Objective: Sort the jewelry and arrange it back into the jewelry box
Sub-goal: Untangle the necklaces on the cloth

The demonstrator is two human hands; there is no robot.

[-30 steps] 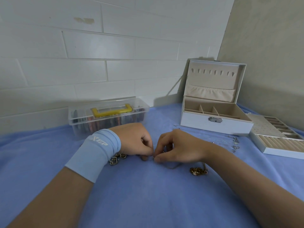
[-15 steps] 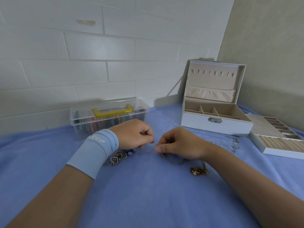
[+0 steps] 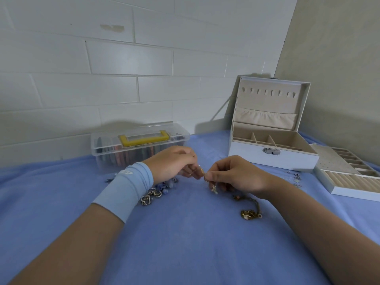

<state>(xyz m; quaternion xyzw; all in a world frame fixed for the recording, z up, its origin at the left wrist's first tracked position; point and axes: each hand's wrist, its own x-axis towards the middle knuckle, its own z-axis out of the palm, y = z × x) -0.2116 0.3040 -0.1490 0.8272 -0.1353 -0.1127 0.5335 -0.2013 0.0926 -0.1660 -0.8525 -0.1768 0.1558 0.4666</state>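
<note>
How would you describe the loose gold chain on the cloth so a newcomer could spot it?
Start at the open white jewelry box on the blue cloth and come toward the camera to the right hand. Just below its wrist lies the gold chain, bunched; the charms by the left hand are silver and blue.

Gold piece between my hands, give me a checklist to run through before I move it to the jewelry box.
1. Grip: left hand and right hand both pinch the gold piece: ok.
2. Jewelry box lid up, compartments exposed: ok.
3. Insert tray out of the box, lying beside it: ok.
4. Piece free of the gold necklace on the blue cloth: cannot tell, any link is too fine to see.
5. Clasp fastened: cannot tell, too small.
</note>
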